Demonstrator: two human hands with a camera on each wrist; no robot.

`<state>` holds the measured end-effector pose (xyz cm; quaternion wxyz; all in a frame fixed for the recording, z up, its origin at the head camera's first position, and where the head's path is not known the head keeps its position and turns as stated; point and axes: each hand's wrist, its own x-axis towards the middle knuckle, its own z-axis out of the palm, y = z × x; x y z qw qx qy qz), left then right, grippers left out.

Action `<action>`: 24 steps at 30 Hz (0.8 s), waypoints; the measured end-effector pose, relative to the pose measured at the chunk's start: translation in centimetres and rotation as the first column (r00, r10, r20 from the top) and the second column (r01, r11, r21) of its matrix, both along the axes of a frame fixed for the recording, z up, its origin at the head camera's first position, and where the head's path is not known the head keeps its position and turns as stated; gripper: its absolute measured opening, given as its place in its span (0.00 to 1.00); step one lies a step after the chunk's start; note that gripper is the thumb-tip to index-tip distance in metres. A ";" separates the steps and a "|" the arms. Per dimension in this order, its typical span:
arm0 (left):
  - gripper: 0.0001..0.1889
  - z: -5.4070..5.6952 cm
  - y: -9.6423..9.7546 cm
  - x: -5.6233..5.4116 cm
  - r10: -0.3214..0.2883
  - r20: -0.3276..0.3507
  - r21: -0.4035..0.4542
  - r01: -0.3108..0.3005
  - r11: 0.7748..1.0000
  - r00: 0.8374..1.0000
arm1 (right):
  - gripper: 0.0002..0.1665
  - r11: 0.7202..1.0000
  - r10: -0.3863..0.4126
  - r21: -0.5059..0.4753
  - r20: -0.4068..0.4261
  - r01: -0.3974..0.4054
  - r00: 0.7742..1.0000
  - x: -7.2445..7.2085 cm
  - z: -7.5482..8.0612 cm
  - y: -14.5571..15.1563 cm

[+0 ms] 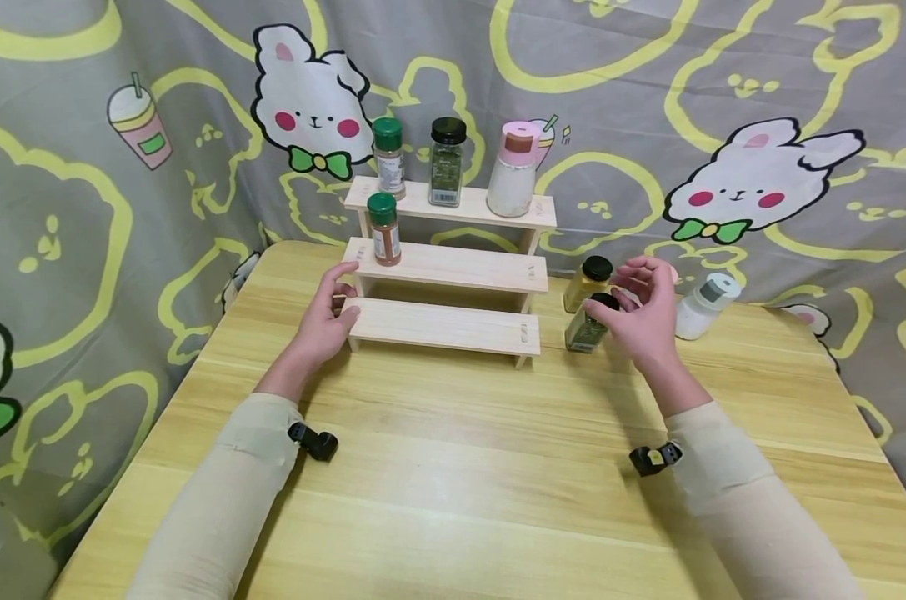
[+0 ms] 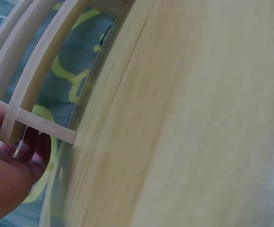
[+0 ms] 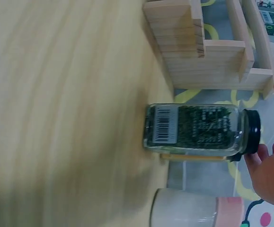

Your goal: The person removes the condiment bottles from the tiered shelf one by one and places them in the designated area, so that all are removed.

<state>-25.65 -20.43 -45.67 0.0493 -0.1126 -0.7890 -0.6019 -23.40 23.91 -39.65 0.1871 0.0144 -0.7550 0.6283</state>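
My left hand (image 1: 325, 317) grips the left end of a three-tier wooden rack (image 1: 441, 325); in the left wrist view its fingers curl beneath the end of the lowest board (image 2: 42, 61). At the rack's right stands a glass jar of green dried herbs (image 1: 586, 333) with a black cap (image 3: 251, 132). Over this cap hovers my right hand (image 1: 648, 312), thumb and fingers spread apart, fingertips close to the cap in the right wrist view. A black-capped jar of yellow spice (image 1: 582, 287) stands just behind the herb jar.
On the top tier stand a green-capped spice jar (image 1: 389, 162), a black-capped herb jar (image 1: 446, 167) and a pink-capped shaker (image 1: 513, 179). A green-capped red spice jar (image 1: 384, 233) is on the middle tier. Right of my right hand is a grey-capped white shaker (image 1: 702, 310). A patterned curtain (image 1: 610, 125) hangs behind.
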 end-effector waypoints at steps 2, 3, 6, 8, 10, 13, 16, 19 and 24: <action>0.36 0.0 0.0 -0.1 0.000 0.003 0.003 0.000 1.000 1.000 | 0.43 1.000 0.001 0.001 -0.007 -0.001 1.000 -0.1 0.4 -0.2; 0.37 0.1 0.0 -0.1 0.001 0.005 0.003 -0.001 1.000 1.000 | 0.42 1.000 -0.002 0.005 -0.010 0.002 1.000 -0.2 0.6 -0.3; 0.37 0.2 0.0 -0.2 0.002 0.009 0.001 -0.002 1.000 1.000 | 0.43 1.000 -0.007 0.020 -0.027 0.008 1.000 -0.3 1.2 -0.7; 0.37 0.3 0.1 -0.3 0.002 0.009 -0.008 -0.002 1.000 1.000 | 0.43 1.000 -0.004 0.023 -0.048 0.005 0.999 -0.4 1.5 -1.0; 0.37 0.3 0.1 -0.4 0.002 0.008 -0.021 -0.001 1.000 1.000 | 0.43 1.000 0.001 0.030 -0.071 0.001 0.997 -0.4 1.8 -1.3; 0.37 0.5 0.1 -0.5 -0.008 -0.002 -0.040 0.008 0.999 1.000 | 0.42 0.999 0.012 0.036 -0.095 -0.009 0.995 -0.1 2.6 -2.0; 0.37 0.6 0.0 -0.5 -0.019 -0.005 -0.047 0.019 0.999 1.000 | 0.40 0.999 0.023 0.039 -0.113 -0.019 0.993 0.2 3.4 -2.8; 0.37 0.6 0.0 -0.4 -0.022 0.000 -0.051 0.022 0.998 1.000 | 0.40 0.999 0.039 0.031 -0.135 -0.035 0.990 0.2 3.6 -3.3; 0.37 0.6 -0.1 -0.4 -0.026 0.018 -0.053 0.027 0.998 1.000 | 0.41 0.997 0.076 -0.011 -0.176 -0.080 0.981 -0.5 3.1 -4.2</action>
